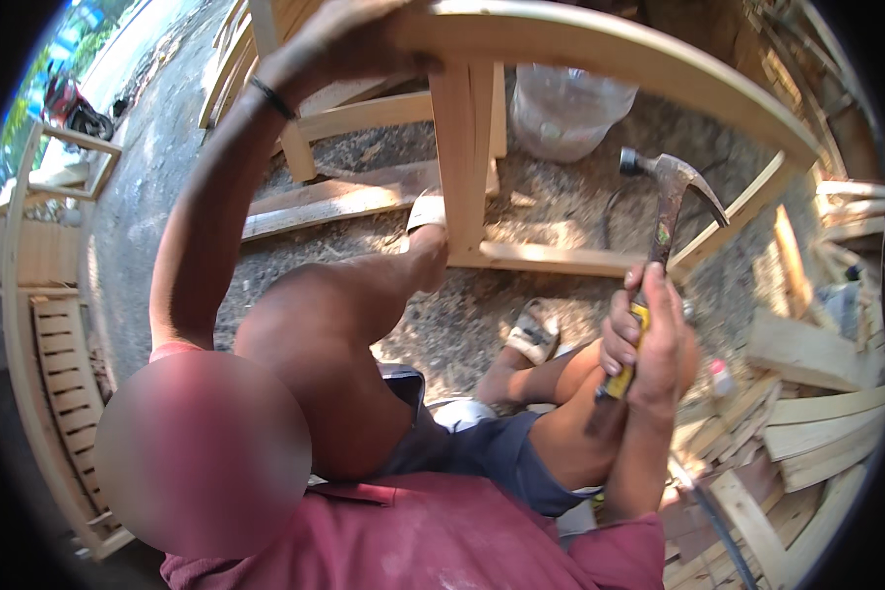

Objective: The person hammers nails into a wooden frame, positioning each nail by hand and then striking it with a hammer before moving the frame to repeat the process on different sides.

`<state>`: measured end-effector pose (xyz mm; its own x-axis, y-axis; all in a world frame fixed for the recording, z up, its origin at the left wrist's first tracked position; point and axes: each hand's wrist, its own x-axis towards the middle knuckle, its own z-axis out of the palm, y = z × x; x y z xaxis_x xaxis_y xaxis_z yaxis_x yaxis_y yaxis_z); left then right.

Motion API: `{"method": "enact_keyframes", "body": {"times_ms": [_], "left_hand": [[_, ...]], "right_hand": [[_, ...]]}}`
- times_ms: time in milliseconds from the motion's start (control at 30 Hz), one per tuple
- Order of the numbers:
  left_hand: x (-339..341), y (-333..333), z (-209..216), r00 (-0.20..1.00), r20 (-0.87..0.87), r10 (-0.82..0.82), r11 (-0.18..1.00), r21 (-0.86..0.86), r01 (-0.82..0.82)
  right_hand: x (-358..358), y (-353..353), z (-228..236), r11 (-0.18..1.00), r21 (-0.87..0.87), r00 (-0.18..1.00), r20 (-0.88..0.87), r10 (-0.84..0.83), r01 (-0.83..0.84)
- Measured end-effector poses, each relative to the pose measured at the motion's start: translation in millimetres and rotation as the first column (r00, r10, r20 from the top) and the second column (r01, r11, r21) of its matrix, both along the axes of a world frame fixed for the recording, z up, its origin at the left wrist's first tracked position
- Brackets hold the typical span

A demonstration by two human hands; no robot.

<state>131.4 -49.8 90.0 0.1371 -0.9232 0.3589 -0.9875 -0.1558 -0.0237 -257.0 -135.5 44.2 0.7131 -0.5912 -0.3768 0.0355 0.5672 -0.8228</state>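
Wooden frame [610, 37] far, centre to right. Left hand [359, 41] on its left end; cannot tell whether clenched. Right hand [644, 339] grasps hammer [663, 221], head pointing far. Looks like hammering step; striking calls for steady frame, aimed swing, left hand clear.

Seen from above by the left of two head-worn fisheye cameras, the wearer's maroon shirt [423, 531] fills the near lower centre. The view faces down and forward, taking in the right hand [647, 334] at close range, the left hand [359, 41] at the top edge, and a distant parked motorcycle [67, 102] at far upper left.
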Motion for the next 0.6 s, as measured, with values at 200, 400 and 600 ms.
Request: {"method": "enact_keyframes", "body": {"times_ms": [200,400,600], "left_hand": [[56,-58,-18,0.993,0.112,-0.036,0.99,0.137,0.02],[102,-62,-27,0.99,0.069,0.121,0.992,0.021,-0.122],[126,-63,-31,0.953,0.247,0.173,0.98,0.051,-0.191]], "right_hand": [[-58,-44,-44,0.377,0.912,0.932,0.268,-0.245,-0.163],[-53,-35,-74,0.512,0.744,0.624,0.655,-0.427,-0.43],[-42,-65,-81,0.518,0.673,0.528,0.738,-0.421,-0.527]]}}
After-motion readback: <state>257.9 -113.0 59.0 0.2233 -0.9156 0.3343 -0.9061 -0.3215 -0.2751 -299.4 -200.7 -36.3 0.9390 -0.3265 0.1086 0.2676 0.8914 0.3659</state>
